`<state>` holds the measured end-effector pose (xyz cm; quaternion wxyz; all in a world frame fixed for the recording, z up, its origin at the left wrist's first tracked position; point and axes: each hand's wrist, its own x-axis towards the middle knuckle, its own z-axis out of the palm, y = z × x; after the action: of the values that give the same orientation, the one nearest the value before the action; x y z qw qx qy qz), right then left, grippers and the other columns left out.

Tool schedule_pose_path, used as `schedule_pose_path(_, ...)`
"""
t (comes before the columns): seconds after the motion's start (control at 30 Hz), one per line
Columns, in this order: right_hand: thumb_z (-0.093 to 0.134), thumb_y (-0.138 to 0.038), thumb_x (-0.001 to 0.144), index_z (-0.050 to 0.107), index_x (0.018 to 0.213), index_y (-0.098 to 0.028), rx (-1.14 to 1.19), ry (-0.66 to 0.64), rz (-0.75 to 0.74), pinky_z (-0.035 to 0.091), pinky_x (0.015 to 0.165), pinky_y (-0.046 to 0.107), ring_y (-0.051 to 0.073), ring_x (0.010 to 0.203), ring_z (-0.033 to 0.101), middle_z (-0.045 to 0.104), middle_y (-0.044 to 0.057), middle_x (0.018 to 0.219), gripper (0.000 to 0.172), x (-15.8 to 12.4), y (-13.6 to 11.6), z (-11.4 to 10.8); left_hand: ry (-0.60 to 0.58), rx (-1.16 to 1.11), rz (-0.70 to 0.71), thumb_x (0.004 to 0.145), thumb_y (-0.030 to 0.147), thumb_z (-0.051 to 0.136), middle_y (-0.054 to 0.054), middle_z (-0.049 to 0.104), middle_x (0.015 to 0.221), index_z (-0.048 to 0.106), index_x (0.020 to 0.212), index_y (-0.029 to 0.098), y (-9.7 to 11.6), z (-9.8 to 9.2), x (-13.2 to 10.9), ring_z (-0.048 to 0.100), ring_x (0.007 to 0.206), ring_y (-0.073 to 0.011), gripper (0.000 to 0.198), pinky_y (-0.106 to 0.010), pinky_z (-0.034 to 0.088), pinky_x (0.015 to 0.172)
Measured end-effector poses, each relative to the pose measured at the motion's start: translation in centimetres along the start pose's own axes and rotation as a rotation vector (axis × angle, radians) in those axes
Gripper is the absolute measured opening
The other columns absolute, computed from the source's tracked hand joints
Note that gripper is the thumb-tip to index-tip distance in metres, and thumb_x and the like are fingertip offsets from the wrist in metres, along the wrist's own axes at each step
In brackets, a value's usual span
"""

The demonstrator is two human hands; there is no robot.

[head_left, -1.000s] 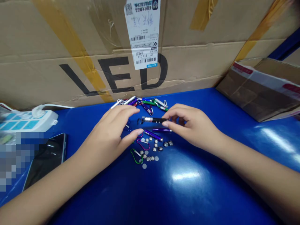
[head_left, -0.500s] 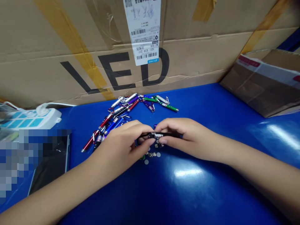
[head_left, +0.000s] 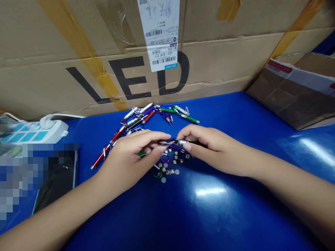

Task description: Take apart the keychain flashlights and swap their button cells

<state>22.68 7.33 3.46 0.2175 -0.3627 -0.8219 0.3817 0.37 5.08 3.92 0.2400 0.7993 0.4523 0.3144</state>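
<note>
A black keychain flashlight (head_left: 181,142) with a printed label is held between my two hands above the blue table. The fingers of my right hand (head_left: 220,148) close around its body. My left hand (head_left: 133,151) pinches the black carabiner clip (head_left: 164,142) at its end. Below lie a purple flashlight (head_left: 177,148), a green carabiner (head_left: 157,174) and several small silver button cells and discs (head_left: 168,172). Part of a green flashlight (head_left: 142,154) shows beside my left fingers; the rest is hidden.
Several coloured keychain flashlights (head_left: 136,122) lie in a curved pile behind my hands. A white power strip (head_left: 36,132) and a dark phone-like slab (head_left: 59,181) are at left. Large cardboard (head_left: 214,66) stands behind, and an open carton (head_left: 290,94) is at right.
Both hands have risen slightly and shifted, so the black carabiner now shows between them. The flashlight moved a little right and up, uncovering more of the small parts below.
</note>
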Motion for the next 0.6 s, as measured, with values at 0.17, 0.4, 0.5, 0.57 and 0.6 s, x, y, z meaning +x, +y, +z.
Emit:
schedule_pose_path(0.17, 0.042, -0.037, 0.096, 0.055, 0.102, -0.019, 0.09, -0.081, 0.013, 0.041, 0.066, 0.024, 0.011, 0.075, 0.054, 0.061, 0.0, 0.087, 0.023, -0.05, -0.42, 0.67, 0.029, -0.077, 0.136, 0.086, 0.016, 0.062, 0.0, 0.066, 0.085, 0.067, 0.092, 0.021, -0.29, 0.51, -0.16, 0.062, 0.077, -0.01, 0.009, -0.02, 0.049, 0.063)
schedule_pose_path(0.4, 0.04, -0.032, 0.097, 0.053, 0.091, -0.019, 0.408, -0.13, 0.133, 0.034, 0.055, 0.021, 0.007, 0.06, 0.039, 0.043, -0.005, 0.069, 0.02, -0.49, -0.81, 0.78, -0.058, -0.086, 0.29, 0.082, 0.004, 0.061, -0.002, 0.059, 0.104, 0.059, 0.114, 0.02, -0.64, 0.62, -0.23, 0.057, 0.091, -0.0093, 0.036, -0.019, 0.05, 0.073)
schedule_pose_path(0.5, 0.042, -0.029, 0.097, 0.051, 0.087, -0.019, 0.553, -0.216, 0.181, 0.032, 0.051, 0.019, 0.005, 0.058, 0.037, 0.041, -0.006, 0.069, 0.017, -0.55, -0.75, 0.75, -0.122, -0.042, 0.306, 0.081, 0.013, 0.068, -0.001, 0.058, 0.101, 0.057, 0.122, 0.02, -0.36, 0.3, -0.16, 0.055, 0.092, -0.0089, 0.042, -0.02, 0.047, 0.081)
schedule_pose_path(0.57, 0.043, -0.033, 0.096, 0.049, 0.085, -0.019, 0.615, -0.277, 0.22, 0.03, 0.049, 0.019, 0.005, 0.056, 0.035, 0.041, -0.006, 0.067, 0.02, -0.55, -0.73, 0.77, -0.179, -0.077, 0.268, 0.083, 0.017, 0.068, 0.0, 0.059, 0.097, 0.061, 0.118, 0.021, -0.21, 0.2, -0.16, 0.055, 0.09, -0.0089, 0.036, -0.02, 0.047, 0.081)
schedule_pose_path(0.6, 0.044, -0.035, 0.096, 0.049, 0.084, -0.019, 0.636, -0.3, 0.238, 0.029, 0.048, 0.019, 0.005, 0.055, 0.034, 0.04, -0.007, 0.066, 0.021, -0.56, -0.75, 0.78, -0.196, -0.115, 0.237, 0.083, 0.018, 0.067, 0.0, 0.059, 0.095, 0.063, 0.113, 0.022, -0.16, 0.21, -0.19, 0.056, 0.088, -0.0087, 0.031, -0.02, 0.047, 0.079)
